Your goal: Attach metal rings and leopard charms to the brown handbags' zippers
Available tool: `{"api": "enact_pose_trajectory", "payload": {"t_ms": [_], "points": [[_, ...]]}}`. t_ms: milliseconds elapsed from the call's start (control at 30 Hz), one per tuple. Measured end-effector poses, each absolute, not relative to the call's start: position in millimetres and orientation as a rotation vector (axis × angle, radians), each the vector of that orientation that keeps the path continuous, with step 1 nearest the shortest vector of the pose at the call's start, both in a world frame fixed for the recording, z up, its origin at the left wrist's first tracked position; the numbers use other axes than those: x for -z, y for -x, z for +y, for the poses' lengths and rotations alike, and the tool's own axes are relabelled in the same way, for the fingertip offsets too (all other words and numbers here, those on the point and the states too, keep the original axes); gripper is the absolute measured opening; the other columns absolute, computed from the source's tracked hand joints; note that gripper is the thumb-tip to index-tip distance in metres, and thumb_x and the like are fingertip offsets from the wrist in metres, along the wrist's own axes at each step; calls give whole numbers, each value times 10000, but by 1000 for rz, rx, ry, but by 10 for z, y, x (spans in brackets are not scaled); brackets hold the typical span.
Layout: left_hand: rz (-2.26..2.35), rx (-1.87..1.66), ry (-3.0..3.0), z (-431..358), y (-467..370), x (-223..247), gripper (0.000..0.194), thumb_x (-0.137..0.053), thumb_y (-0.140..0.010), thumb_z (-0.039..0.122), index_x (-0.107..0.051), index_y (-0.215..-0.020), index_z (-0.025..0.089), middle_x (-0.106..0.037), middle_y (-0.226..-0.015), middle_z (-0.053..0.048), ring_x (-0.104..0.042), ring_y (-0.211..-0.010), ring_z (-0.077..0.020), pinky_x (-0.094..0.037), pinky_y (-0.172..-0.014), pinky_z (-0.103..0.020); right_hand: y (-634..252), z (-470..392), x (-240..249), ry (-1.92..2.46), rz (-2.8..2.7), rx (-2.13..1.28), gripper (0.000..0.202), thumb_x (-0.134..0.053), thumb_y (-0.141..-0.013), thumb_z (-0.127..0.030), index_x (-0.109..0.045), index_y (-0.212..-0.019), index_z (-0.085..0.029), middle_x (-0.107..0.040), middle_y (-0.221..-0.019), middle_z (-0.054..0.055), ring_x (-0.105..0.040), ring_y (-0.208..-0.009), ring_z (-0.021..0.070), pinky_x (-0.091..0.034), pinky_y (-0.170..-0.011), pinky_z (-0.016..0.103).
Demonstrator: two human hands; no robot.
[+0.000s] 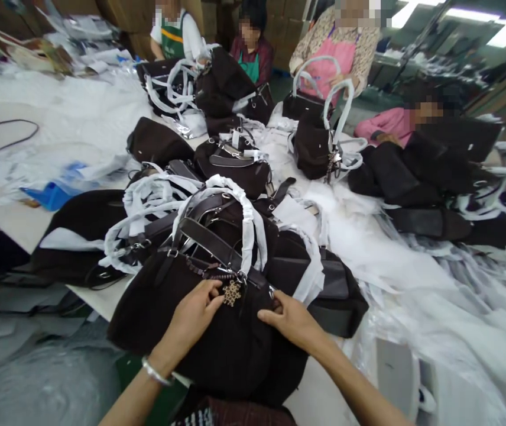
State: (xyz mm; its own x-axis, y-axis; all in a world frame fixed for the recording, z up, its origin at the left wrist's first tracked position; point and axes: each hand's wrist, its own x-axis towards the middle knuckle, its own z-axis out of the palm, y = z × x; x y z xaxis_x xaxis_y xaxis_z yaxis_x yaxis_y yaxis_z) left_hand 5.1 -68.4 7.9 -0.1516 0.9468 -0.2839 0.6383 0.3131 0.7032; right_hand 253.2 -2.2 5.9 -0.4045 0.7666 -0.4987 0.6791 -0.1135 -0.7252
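Note:
A dark brown handbag [226, 343] lies right in front of me, its two handles [247, 231] wrapped in white padding. From its top edge hangs a gold snowflake-shaped charm [232, 293], beside a string of dark beads [200, 270]. My left hand [195, 313] is closed at the charm's left edge, thumb and forefinger drawn together there. On the other side of the charm, my right hand [292, 319] pinches the bag's top edge near a small metal fitting [272, 291]. Its curled fingertips are partly hidden behind the bag's rim.
Several similar bags crowd the table, including one at left [84, 236] and one behind [235, 165]. White wrapping sheets [368, 236] cover much of the right side. A blue piece [53, 192] lies at left. Several co-workers [328, 53] are across the table.

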Motion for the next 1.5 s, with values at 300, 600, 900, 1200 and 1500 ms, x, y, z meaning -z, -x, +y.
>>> {"api": "enact_pose_trajectory", "payload": {"t_ms": [300,600,900,1200,1500], "points": [[1951,-576,-1678,-528,-183,-125,126,-549,-895,249,-611,-1003,233,-648,-965,-18,-634,-907,-189,-470,-818,-303,-2325,-332,63,1592,-1533,-1581,446,-720,-697,-286,-635,-1116,-160,-735,-993,59,-669,-908,257,-528,-811,357],[1759,-738,-2192,-837,-450,-227,438,-676,-851,294,-536,-1256,206,-582,-1286,-102,-481,-1261,-288,-386,-1066,-466,-2654,-882,-95,1475,-1106,-1737,521,-806,-676,-318,-627,-1146,-180,-742,-1034,65,-680,-911,251,-560,-800,363],[1771,-310,-2211,-961,-813,-407,92,-499,-890,168,-570,-940,198,-651,-903,-55,-627,-863,-228,-452,-744,-325,-2589,-1172,-77,1351,-788,-1741,534,-849,-628,-299,-644,-1109,-193,-739,-957,35,-679,-846,227,-560,-779,357],[1414,-420,-1377,-871,-676,-364,295,-390,-929,362,-515,-1147,207,-639,-748,15,-588,-564,-148,-469,-564,-251,-2733,-1175,56,1317,-823,-1777,483,-786,-709,-487,-659,-1064,-185,-723,-937,35,-676,-834,198,-541,-760,307],[1645,-375,-1542,-893,-513,-121,454,-469,-912,504,-491,-1275,231,-692,-1053,-67,-677,-962,-252,-534,-859,-387,-4233,-1350,381,2099,-1030,-1141,319,-578,-795,-485,-633,-791,-171,-625,-688,25,-605,-691,204,-469,-689,323]]}}
